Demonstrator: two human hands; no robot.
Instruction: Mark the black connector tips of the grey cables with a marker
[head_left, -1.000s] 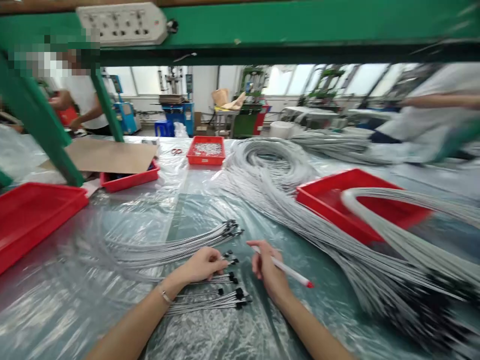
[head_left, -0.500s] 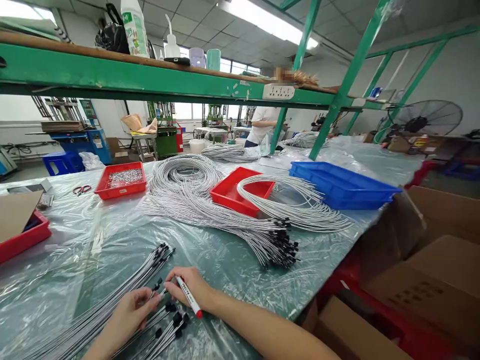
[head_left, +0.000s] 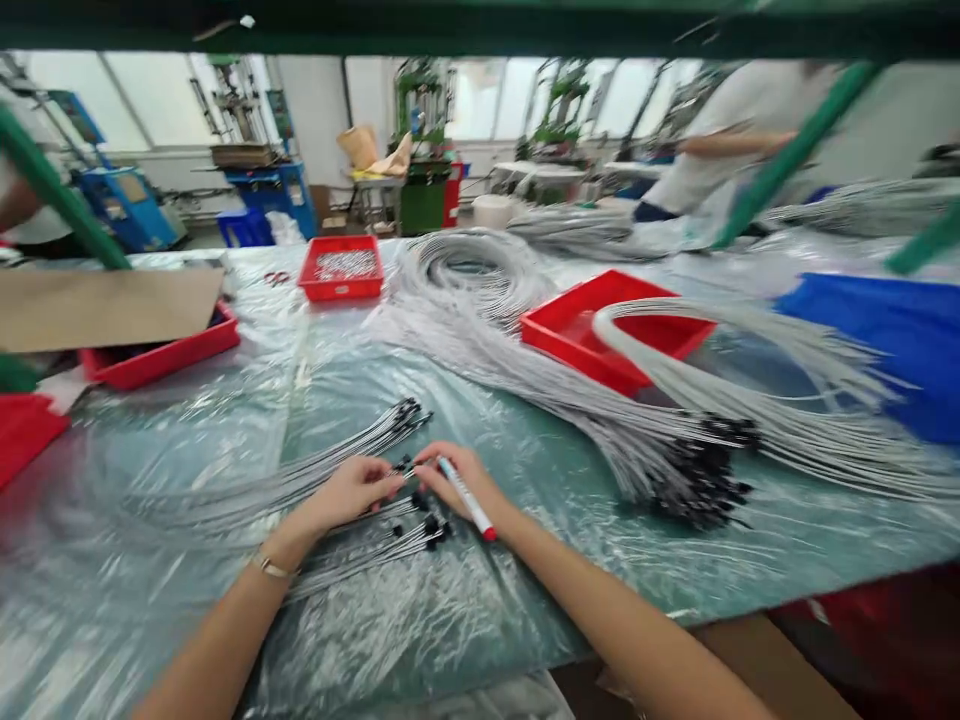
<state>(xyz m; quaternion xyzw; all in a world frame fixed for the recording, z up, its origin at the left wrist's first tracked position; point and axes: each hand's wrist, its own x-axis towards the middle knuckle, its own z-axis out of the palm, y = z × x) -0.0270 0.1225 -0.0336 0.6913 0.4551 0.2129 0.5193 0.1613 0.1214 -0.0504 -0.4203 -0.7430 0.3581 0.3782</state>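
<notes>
My left hand [head_left: 351,494] pinches a thin grey cable near its black end piece [head_left: 406,463]. Facing it, my right hand [head_left: 469,482] has a white marker pen [head_left: 466,499] with a red end lying across it, pointing back toward me. The right fingertips close at the tip of the held cable, close to the left fingers; what exactly they grip there is too small to tell. Just beyond my left hand a bundle of grey cables [head_left: 330,456] with black ends lies on the plastic sheet. Nearer me, more black-ended cables [head_left: 409,541] lie beneath my hands.
A large pile of grey cables [head_left: 517,365] spreads ahead. Around it stand a red tray [head_left: 581,345], a blue bin [head_left: 885,330] and a red tray of small metal parts [head_left: 341,289]. Red-handled scissors [head_left: 277,277] lie farther left. A green shelf beam [head_left: 480,30] crosses overhead.
My view has swung left and tilted down, so the table and trays appear shifted right and the shelf top has left view. Both hands stay together at the cable end, marker still in the right.
</notes>
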